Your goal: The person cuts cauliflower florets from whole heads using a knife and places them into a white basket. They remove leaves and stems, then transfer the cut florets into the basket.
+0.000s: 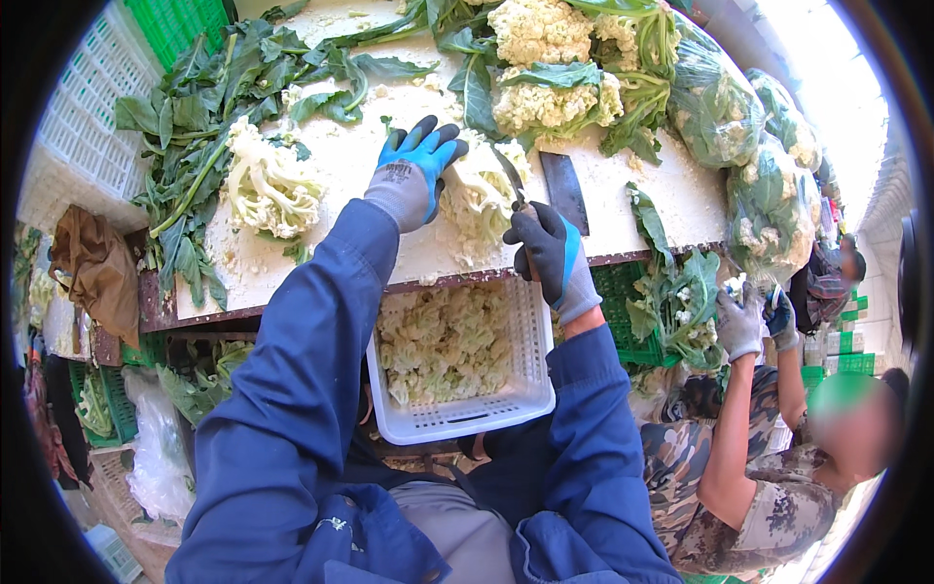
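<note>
My right hand (pixel 547 248), in a black, blue and grey glove, is closed around the handle of a knife (pixel 509 169); its dark curved blade points up at a cut cauliflower (pixel 478 191) on the white board. My left hand (pixel 417 169), gloved alike, lies at this cauliflower's left side with its fingers spread; whether it grips the piece cannot be told. A second cut cauliflower (pixel 270 182) rests further left. Below the board's edge, a white plastic basket (pixel 474 422) holds many cauliflower florets (pixel 445 343). A wide dark metal blade (pixel 564 191) lies flat to the right of the knife.
Cut leaves (pixel 211 109) cover the board's left side. Whole cauliflowers (pixel 540 33) lie at the back, beside bagged ones (pixel 711 95). At right, a co-worker's gloved hands (pixel 740 317) are near a green crate (pixel 620 306). White crates (pixel 95 109) stand at far left.
</note>
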